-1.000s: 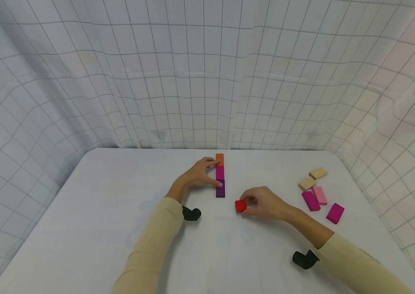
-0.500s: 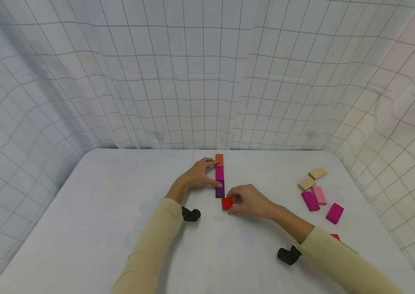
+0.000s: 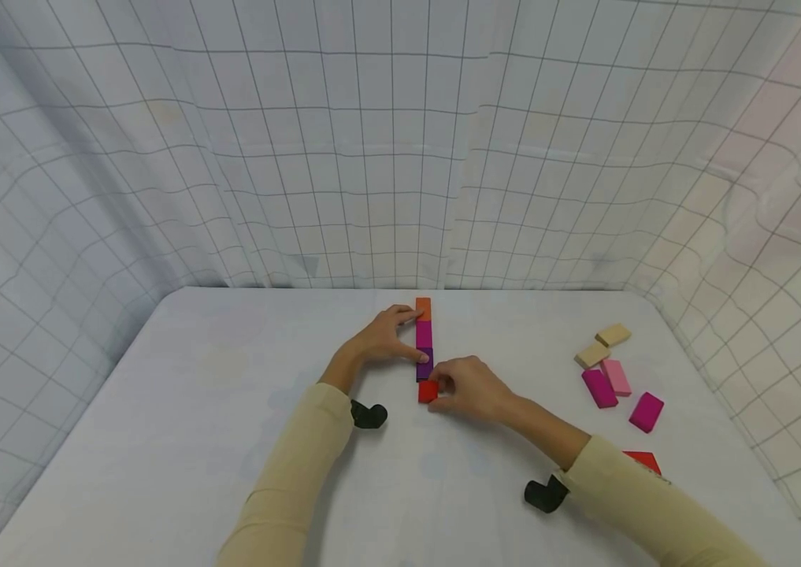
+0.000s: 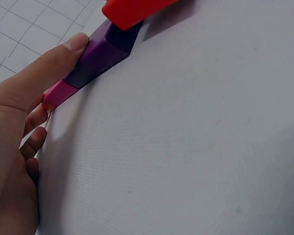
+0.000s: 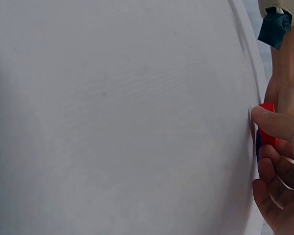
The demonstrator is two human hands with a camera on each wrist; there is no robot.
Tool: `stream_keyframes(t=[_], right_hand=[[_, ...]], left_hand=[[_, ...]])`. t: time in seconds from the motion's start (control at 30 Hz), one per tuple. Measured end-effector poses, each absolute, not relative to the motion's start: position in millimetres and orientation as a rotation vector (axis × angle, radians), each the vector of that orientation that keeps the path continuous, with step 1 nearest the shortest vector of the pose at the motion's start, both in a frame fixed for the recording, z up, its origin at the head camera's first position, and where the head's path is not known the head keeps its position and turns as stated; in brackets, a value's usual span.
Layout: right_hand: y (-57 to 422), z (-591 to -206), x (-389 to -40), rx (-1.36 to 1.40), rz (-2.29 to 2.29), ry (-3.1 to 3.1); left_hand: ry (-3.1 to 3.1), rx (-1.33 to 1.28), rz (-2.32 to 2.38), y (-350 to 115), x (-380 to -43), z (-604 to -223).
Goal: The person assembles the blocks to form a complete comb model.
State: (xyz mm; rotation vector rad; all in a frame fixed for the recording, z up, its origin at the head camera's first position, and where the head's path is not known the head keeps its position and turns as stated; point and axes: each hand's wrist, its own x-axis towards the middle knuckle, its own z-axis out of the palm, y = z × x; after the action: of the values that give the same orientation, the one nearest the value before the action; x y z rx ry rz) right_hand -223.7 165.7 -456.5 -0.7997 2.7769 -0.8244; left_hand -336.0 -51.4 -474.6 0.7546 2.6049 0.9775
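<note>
A row of blocks runs toward the viewer at mid-table: an orange block [image 3: 424,304] farthest, then a magenta block [image 3: 424,334], then a purple block [image 3: 424,372]. From the left side, my left hand [image 3: 380,337] rests on the row, thumb extended on the purple block and index fingertip at the orange one. My right hand [image 3: 474,390] pinches a red block [image 3: 428,392] between thumb and fingers at the row's near end. In the left wrist view the red block [image 4: 134,11] overlaps the purple block's end, with a shadow on the tabletop below.
On the right lie two beige blocks [image 3: 613,335], a pink block [image 3: 616,378] and two magenta blocks [image 3: 647,412]. Another red piece [image 3: 644,461] shows partly behind the right sleeve [image 3: 644,504]. A grid-patterned white curtain [image 3: 400,157] surrounds the white table [image 3: 159,441].
My right hand has carried the red block leftward to the near end of the row. The other red piece has come into view past the right sleeve. My left hand stays put.
</note>
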Motion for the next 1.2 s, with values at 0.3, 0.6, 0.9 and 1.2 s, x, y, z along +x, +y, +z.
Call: stream_keyframes(t=[0.3, 0.6, 0.9, 1.2], right_hand=[[167.5, -456.3, -219.4, -0.805, -0.837, 2.777], [172.5, -460.1, -218.2, -0.956, -0.842, 2.794], [167.8, -458.7, -219.6, -0.955, -0.814, 2.833], [168.6, -459.4, -221.2, -0.969, -0.718, 2.882]], left_hand=[[2.605, 0.757, 0.991, -51.6, -334.3, -475.1], [2.610, 0.758, 0.990, -51.4, -334.7, -474.8], [2.607, 0.754, 0.988, -51.6, -333.1, -472.8], [2.605, 0.749, 0.990, -51.2, -333.5, -473.3]])
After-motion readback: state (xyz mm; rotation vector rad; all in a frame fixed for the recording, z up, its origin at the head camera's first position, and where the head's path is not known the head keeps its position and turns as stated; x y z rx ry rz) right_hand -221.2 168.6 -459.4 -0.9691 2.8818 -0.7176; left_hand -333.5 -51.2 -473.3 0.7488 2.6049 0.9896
